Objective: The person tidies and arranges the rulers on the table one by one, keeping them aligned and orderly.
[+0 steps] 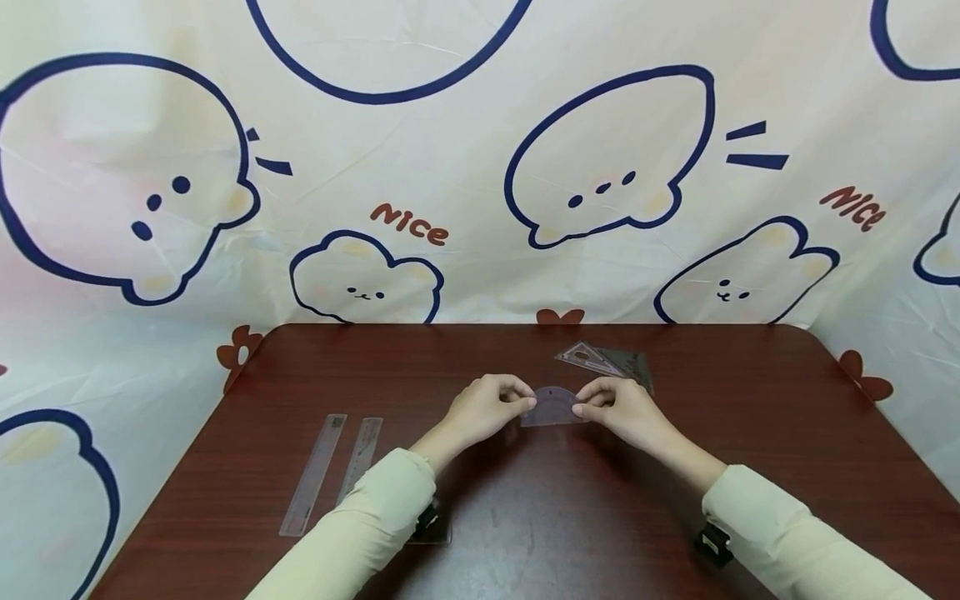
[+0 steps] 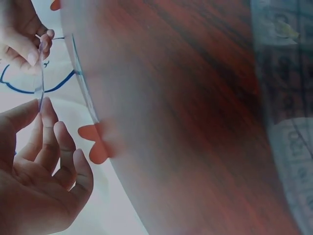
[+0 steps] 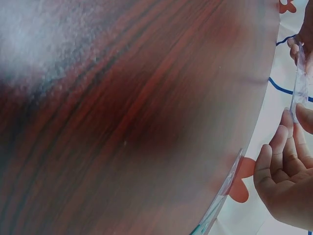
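Note:
A clear, purplish protractor (image 1: 553, 408) is held up over the middle of the table, its curved edge toward the back. My left hand (image 1: 489, 408) pinches its left end between thumb and fingertips, and my right hand (image 1: 618, 408) pinches the right end the same way. The left wrist view shows the protractor (image 2: 41, 81) edge-on as a thin strip, the left hand (image 2: 44, 166) gripping its near end with the other fingers loosely bent. From the right wrist, the protractor (image 3: 298, 88) again appears edge-on, with the right hand (image 3: 288, 171) at its near end.
Behind the right hand lie a clear set square (image 1: 588, 358) and a darker greenish sheet (image 1: 633, 365). Two clear rulers, one outer (image 1: 313, 475) and one inner (image 1: 362, 454), lie at the left. A dark-edged flat item (image 1: 435, 533) shows partly under the left sleeve. The brown table (image 1: 540, 517) meets a printed cloth backdrop.

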`<state>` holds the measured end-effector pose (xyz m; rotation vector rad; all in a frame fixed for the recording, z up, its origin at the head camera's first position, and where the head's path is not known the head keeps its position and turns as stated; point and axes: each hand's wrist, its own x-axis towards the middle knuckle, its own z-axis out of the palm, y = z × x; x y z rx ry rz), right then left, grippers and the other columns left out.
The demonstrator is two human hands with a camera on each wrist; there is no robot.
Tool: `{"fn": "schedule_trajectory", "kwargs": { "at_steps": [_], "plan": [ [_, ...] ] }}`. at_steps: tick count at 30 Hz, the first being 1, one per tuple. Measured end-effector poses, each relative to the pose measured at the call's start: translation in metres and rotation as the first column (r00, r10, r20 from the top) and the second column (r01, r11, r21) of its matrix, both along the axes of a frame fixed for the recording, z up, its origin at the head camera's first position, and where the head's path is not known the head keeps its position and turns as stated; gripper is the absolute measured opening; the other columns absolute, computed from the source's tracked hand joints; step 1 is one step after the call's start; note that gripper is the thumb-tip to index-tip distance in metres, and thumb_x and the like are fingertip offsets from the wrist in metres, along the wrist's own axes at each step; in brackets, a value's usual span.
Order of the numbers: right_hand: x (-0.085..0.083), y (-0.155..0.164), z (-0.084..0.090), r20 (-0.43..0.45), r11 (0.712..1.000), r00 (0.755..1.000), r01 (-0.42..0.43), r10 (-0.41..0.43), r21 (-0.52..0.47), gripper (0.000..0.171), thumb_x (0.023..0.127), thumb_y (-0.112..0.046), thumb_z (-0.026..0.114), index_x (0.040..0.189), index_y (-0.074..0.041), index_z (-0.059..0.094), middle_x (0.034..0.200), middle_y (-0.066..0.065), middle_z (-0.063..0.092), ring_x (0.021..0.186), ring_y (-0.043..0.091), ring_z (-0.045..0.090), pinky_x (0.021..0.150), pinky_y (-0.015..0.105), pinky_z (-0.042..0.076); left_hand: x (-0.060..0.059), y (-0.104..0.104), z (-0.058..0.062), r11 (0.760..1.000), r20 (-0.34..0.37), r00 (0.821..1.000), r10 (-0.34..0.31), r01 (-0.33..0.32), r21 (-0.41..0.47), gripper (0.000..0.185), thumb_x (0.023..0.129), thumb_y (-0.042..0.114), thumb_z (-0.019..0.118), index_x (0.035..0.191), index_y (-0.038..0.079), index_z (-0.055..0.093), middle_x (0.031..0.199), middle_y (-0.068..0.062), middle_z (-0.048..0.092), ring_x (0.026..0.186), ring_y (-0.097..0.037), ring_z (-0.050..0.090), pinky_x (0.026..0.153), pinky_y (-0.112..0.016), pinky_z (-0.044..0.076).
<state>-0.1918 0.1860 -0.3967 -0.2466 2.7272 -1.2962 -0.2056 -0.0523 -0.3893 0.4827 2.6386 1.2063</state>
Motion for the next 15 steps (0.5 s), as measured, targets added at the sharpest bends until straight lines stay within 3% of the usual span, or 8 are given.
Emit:
{"fn": "schedule_trajectory", "kwargs": {
  "at_steps": [15],
  "plan": [
    [0.0077, -0.0042, 0.0033, 0.014, 0.996, 0.999, -0.036, 0.037, -0.079, 0.017, 0.09, -0.018, 0.075, 0.1, -0.005, 0.071, 0.077, 0.0, 0.072, 0.076, 0.024, 0.067, 0.063, 0.032, 0.047, 0.0061, -0.0082, 0.0056, 1.0, -0.009, 1.0, -0.002, 0.002, 0.005, 0.013, 0.096, 0.031, 0.067, 0.103, 0.023, 0.074, 0.083, 0.011, 0.067, 0.077, -0.01, 0.06, 0.071, -0.035, 0.047]
  ]
}}
